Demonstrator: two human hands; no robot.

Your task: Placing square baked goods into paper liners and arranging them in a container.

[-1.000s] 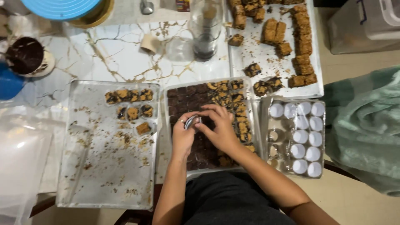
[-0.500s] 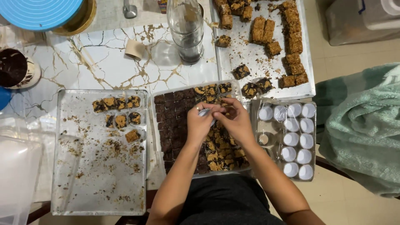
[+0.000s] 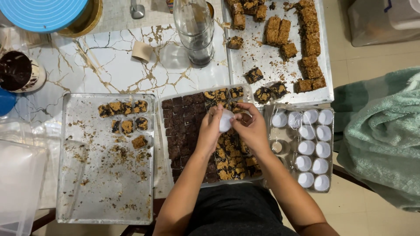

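Pinching a small white paper cup [image 3: 226,120] from both sides, left hand [image 3: 210,131] and right hand [image 3: 250,127] met over the middle tray of brownies [image 3: 177,131], near its far edge. Sat squarely between the fingertips, clear of the brownies beneath. Lay just left of the clear pack of white cups [image 3: 311,144].

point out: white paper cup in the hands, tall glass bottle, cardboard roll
paper cup [image 3: 225,121], head view, on its white side between the two hands
glass bottle [image 3: 195,30], head view, mid body
cardboard roll [image 3: 142,51], head view, on its outer wall
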